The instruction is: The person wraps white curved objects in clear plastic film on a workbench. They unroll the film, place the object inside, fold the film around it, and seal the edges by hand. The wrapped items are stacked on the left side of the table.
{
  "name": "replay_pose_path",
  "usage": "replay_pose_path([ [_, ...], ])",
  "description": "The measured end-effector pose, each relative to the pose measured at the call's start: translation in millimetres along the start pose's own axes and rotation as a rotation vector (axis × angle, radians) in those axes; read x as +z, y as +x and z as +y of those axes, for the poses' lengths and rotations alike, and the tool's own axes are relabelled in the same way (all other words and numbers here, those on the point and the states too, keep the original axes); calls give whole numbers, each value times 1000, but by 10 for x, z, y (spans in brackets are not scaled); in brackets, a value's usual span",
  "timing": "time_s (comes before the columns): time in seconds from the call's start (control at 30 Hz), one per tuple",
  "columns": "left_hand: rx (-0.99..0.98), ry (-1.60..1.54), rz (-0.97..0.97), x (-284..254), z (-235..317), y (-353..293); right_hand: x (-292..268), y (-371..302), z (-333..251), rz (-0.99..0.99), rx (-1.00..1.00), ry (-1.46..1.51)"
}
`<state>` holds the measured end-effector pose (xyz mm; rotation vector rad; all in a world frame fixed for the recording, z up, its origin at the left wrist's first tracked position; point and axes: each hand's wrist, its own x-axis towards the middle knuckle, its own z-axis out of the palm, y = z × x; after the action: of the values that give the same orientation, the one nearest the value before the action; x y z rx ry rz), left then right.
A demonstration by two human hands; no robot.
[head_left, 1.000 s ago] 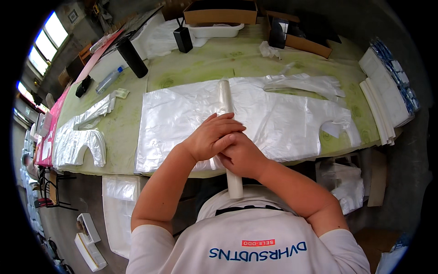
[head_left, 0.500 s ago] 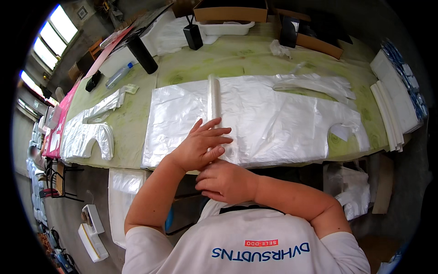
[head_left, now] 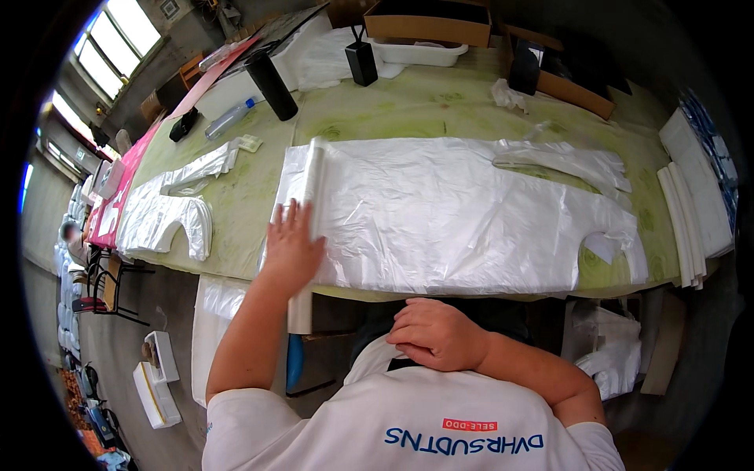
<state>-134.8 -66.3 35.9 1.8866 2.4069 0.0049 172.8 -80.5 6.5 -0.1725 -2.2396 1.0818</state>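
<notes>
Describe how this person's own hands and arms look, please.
The left hand and right hand wear no gloves, with no watch visible. The arms are bare below short white sleeves. The white shirt carries blue lettering and a red label.

Big plastic bag [head_left: 440, 212] lay mid table [head_left: 408, 110], handles to rt; roller [head_left: 313, 177] lay across its L end, nr tip past table's front edge, w/ L hand [head_left: 294, 245] over roller's mid-length. Rt hand [head_left: 441, 336] was just before torso [head_left: 377, 432], nr side of table edge, well apart from roller. Smaller bag [head_left: 157, 212] lay L of big one — bare table b/w them. Behind smaller bag: bottle [head_left: 229, 120], then canister [head_left: 271, 86] to its rt. Farther back, L to rt: looped box [head_left: 361, 64], tray [head_left: 428, 55] w/ carton [head_left: 428, 30] at its far side, crumpled wad [head_left: 509, 97], 2nd carton [head_left: 577, 96]. Strips [head_left: 681, 228] lay at table's rt end, beside stack of packs [head_left: 699, 184].
</notes>
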Motion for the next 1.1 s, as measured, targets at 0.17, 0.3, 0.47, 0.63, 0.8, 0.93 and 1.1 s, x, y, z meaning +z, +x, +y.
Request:
replay_pose_path([
  [0.17,-92,-187,148,192,-331,92,27,-19,20,34,12,11],
  [0.3,-218,-158,117,160,-415,124,40,-44,42,40,17,12],
  [0.47,-249,-352,117,236,-1031,210,14,-93,32,78,56,3],
  [0.63,-269,-885,357,217,-1044,148,38,-130,36,83,99,15],
  [0.8,-212,-1692,32,-113,159,-96,107,-121,-9,206,465,260],
  [0.93,-231,-1884,-121,72,976,-258,155,-192,115,335,692,760],
  [1.1,-284,-1821,-269,153,1373,-607,-12,-258,54,364,857,957],
])
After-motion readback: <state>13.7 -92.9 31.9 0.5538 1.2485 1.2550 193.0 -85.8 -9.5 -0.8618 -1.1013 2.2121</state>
